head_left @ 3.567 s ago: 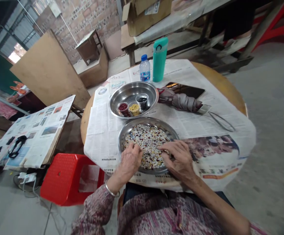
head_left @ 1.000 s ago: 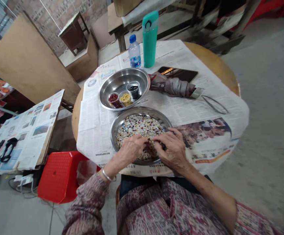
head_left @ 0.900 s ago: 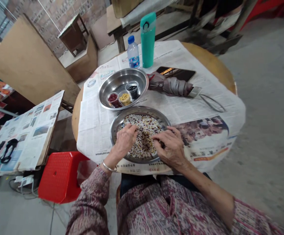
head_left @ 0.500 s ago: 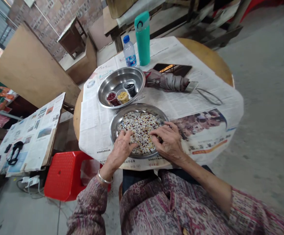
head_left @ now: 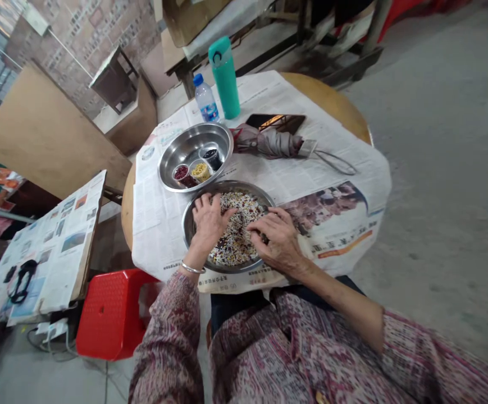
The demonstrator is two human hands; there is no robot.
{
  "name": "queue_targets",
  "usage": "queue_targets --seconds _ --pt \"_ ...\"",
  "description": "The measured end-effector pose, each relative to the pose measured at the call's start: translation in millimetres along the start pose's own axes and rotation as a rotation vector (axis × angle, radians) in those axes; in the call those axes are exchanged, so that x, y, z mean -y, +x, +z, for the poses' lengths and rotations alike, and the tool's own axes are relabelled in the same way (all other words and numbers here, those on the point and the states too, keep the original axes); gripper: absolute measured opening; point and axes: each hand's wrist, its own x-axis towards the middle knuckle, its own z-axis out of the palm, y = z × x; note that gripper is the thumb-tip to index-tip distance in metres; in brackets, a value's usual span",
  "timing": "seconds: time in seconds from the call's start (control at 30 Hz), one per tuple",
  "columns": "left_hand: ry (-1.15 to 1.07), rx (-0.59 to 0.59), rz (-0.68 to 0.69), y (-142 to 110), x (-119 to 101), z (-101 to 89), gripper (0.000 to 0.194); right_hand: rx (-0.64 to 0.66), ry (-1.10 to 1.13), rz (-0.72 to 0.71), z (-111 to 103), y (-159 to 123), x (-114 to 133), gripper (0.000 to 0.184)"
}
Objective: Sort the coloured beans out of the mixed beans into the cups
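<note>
A steel basin (head_left: 187, 238) holds a spread of mixed grains and beans (head_left: 241, 230), white, yellow and dark red. My left hand (head_left: 209, 221) lies over the basin's left side, fingers spread and thumb out, touching the mix. At the right rim, my right hand (head_left: 278, 238) is curled, its thumb near the fingers. Something dark shows under those fingers, too small to name. Behind stands a second steel basin (head_left: 168, 148) with three clear cups: one of red beans (head_left: 182, 174), one of yellow beans (head_left: 200, 171), one of black beans (head_left: 212, 159).
Newspaper (head_left: 155, 230) covers the round table (head_left: 336, 101). A folded umbrella (head_left: 269, 141), a phone (head_left: 275, 122), a water bottle (head_left: 206, 100) and a teal flask (head_left: 226, 81) stand or lie farther back. A red stool (head_left: 111, 314) is at the lower left.
My left hand has moved up and away across the mix to the basin's far left, its fingers spreading. My right hand stays by the right rim. The whole view has shifted slightly.
</note>
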Motion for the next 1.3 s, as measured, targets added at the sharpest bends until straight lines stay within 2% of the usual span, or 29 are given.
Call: queue_targets --seconds 0.1,0.17,0.27,0.43,0.53,0.63,0.7,0.8,0.87,0.97,1.03,1.13,1.23,1.3 --pt "-0.036 0.068 -0.044 -11.1 7.1 -1.5 0.067 0.002 -0.012 -0.005 0.0 0.3 -0.1 0.016" --pt "-0.139 0.113 0.040 -21.2 8.6 2.0 0.056 -0.005 -0.004 0.009 0.0 -0.3 -0.3 0.017" --pt "-0.322 0.153 0.185 -36.5 6.7 8.6 0.026 -0.023 0.011 0.020 0.1 -1.5 -0.6 0.018" --pt "-0.475 0.196 0.335 -62.0 2.3 4.8 0.018 -0.039 0.024 0.034 0.3 -4.0 -2.1 0.017" --pt "-0.465 0.270 0.515 -68.9 0.1 1.1 0.014 -0.034 0.036 0.055 0.6 -5.9 -3.2 0.017" --pt "-0.292 0.294 0.624 -61.5 -4.1 6.0 0.017 -0.028 0.030 0.059 1.0 -6.6 -3.7 0.016" --pt "-0.169 0.257 0.597 -49.9 -7.2 12.0 0.023 -0.031 0.023 0.060 1.4 -6.2 -3.7 0.015" --pt "-0.086 0.141 0.478 -29.5 -7.0 17.4 0.031 -0.032 0.017 0.062 1.5 -5.2 -3.5 0.015" --pt "-0.060 0.081 0.390 -18.2 -1.1 16.4 0.033 -0.032 0.015 0.056 1.1 -4.7 -3.4 0.015" --pt "-0.010 0.065 0.244 -11.6 15.2 9.7 0.036 -0.030 0.013 0.047 0.0 -4.3 -2.7 0.015" --pt "0.011 0.079 0.134 -17.0 26.7 4.0 0.035 -0.024 0.017 0.054 -0.7 -4.1 -2.0 0.015" --pt "-0.019 0.099 0.027 -38.5 37.0 -3.3 0.021 -0.012 0.031 0.070 -1.5 -4.0 -0.7 0.015" --pt "-0.156 0.158 0.101 -63.3 34.3 -5.3 0.051 0.004 0.038 0.082 -2.1 -4.5 -0.1 0.015" --pt "-0.273 0.214 0.200 -72.3 26.3 -1.7 0.058 0.007 0.033 0.079 -2.1 -5.0 -0.4 0.015"
